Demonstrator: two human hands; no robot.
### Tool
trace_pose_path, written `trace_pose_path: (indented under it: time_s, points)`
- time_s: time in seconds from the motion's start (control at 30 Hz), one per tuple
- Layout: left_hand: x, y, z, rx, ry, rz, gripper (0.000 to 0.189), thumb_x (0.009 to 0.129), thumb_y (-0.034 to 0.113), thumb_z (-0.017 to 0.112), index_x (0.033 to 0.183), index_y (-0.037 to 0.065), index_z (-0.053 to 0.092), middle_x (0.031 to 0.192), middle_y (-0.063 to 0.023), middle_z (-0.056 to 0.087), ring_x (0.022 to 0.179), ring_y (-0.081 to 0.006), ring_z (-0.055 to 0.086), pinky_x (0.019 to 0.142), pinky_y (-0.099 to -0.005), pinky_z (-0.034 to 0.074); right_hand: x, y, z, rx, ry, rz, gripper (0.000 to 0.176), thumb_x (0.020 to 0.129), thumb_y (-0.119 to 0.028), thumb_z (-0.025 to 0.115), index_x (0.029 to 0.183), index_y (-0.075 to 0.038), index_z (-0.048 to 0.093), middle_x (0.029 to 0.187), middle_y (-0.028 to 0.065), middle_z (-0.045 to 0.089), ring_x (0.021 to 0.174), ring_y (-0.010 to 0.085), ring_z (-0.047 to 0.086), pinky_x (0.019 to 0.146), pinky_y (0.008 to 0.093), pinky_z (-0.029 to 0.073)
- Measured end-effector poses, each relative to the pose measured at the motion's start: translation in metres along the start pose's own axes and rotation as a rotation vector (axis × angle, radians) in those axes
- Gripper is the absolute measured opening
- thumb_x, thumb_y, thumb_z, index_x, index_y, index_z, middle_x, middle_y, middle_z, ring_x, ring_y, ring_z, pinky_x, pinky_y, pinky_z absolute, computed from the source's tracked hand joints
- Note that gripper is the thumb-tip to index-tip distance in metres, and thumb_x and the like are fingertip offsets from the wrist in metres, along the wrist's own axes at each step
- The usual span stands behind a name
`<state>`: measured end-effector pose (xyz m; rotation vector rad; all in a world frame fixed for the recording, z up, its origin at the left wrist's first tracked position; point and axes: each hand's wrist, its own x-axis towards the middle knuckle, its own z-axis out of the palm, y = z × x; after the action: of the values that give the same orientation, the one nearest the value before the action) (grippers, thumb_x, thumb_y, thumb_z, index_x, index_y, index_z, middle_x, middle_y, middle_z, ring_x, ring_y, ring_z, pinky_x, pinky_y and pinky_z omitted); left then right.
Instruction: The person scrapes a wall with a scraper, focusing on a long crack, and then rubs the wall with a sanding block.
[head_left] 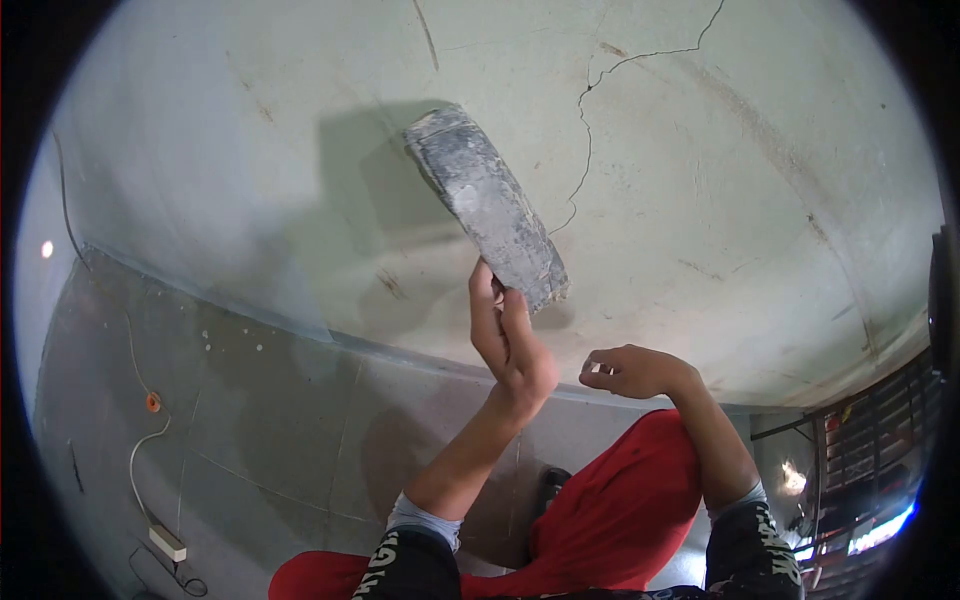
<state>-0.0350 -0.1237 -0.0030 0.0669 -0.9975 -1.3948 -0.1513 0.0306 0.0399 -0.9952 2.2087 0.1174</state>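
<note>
Left hand [512,355] is clamped on the float [487,205] at its lower end, the blade up against the cracked wall [700,150], touching I think. Right hand [635,372] is loosely curled, empty. Best keep the face flat w/ 1 steady wrist.

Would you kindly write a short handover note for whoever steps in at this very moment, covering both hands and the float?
Left hand: gripping the lower end of the grey float, raised in front of the pale surface; contact cannot be told.
Right hand: empty, fingers loosely curled, beside the left wrist.
Crack: runs just right of the float and looks open.
Red cloth: below the forearms.
Done: no fresh filler visible.
Left: probably the crack and the stained patches around it.
</note>
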Motion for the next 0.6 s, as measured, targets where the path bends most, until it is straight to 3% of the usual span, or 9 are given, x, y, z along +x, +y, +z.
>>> trace_pose_path:
  time_s: [0.07,0.1,0.33,0.53,0.6]
  points:
    - [0.003,0.008,0.0,-0.146,0.044,-0.142,0.046,0.1,0.003,0.036,0.142,-0.014,0.041,0.116,-0.016,0.061,0.1,-0.0153,0.056,0.09,-0.0285,0.045,-0.002,-0.001,0.0,0.005,0.001,0.003,0.051,0.103,-0.052,0.052,0.127,-0.01,0.066,0.114,0.0199,0.071,0.108,0.0342,0.067,0.092,0.0433,0.052]
    - [0.006,0.009,0.002,-0.177,0.07,-0.148,0.046,0.099,0.002,0.037,0.141,-0.014,0.044,0.109,-0.0112,0.062,0.091,-0.0102,0.053,0.081,-0.0249,0.043,-0.003,-0.001,0.0,0.006,0.0,0.002,0.05,0.103,-0.051,0.052,0.127,-0.009,0.066,0.115,0.0197,0.071,0.108,0.0341,0.067,0.092,0.0432,0.052]
    - [0.012,0.008,-0.008,-0.204,0.038,-0.21,0.044,0.098,0.002,0.039,0.138,-0.012,0.051,0.093,-0.0014,0.059,0.075,-0.0027,0.04,0.066,-0.0211,0.032,-0.009,0.0,0.0,0.023,0.009,-0.017,0.051,0.104,-0.051,0.052,0.127,-0.008,0.065,0.116,0.0207,0.071,0.107,0.0344,0.067,0.092,0.0431,0.052]
    - [0.019,0.012,-0.008,-0.209,0.005,-0.249,0.044,0.097,0.001,0.038,0.137,-0.011,0.053,0.096,-0.004,0.064,0.078,-0.0045,0.051,0.07,-0.0226,0.043,-0.02,-0.005,-0.003,0.048,0.096,-0.051,0.049,0.104,-0.049,0.053,0.126,-0.007,0.065,0.11,0.0208,0.073,0.102,0.0345,0.069,0.088,0.0432,0.054]
    - [0.025,0.018,-0.017,-0.053,-0.239,-0.348,0.046,0.093,0.003,0.034,0.133,-0.012,0.051,0.096,-0.0162,0.071,0.07,-0.0185,0.069,0.06,-0.0327,0.059,-0.021,-0.004,-0.001,0.094,0.257,-0.135,0.041,0.102,-0.038,0.06,0.124,-0.004,0.065,0.1,0.0167,0.073,0.088,0.0278,0.07,0.081,0.0393,0.054]
